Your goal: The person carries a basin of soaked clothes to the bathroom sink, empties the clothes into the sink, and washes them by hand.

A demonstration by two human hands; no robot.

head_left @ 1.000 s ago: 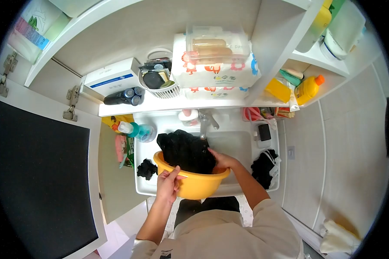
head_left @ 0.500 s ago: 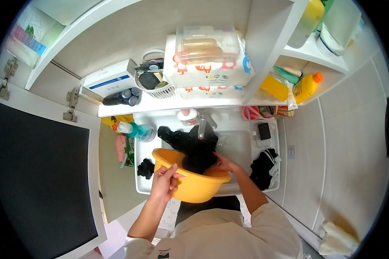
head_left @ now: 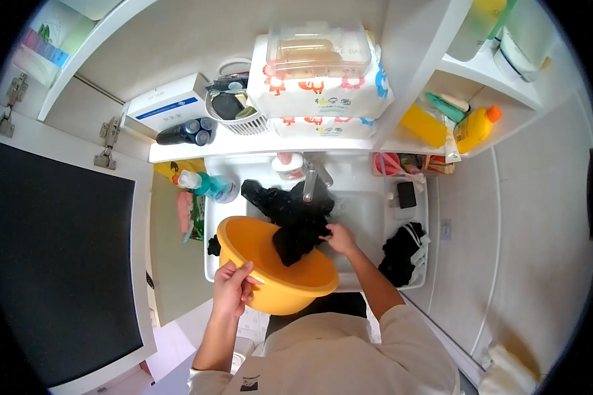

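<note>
A yellow basin is tilted over the front of the white sink. Its near-left rim is gripped by my left hand, thumb over the edge. Wet-looking black cloth hangs from inside the basin over its far rim into the sink, reaching under the faucet. The fingers of my right hand pinch the cloth's right edge, just beyond the basin's rim. Part of another small black cloth shows left of the basin, which hides the rest.
Black-and-white cloth lies on the sink's right ledge. A teal pump bottle stands at the left, a white bottle beside the faucet. Above is a shelf with wipes packs. An open mirrored door is at left.
The basin has moved left and tilted further towards the sink, covering most of the small left cloth. Much of the black cloth has slid out into the sink. My right hand has left the basin's rim.
</note>
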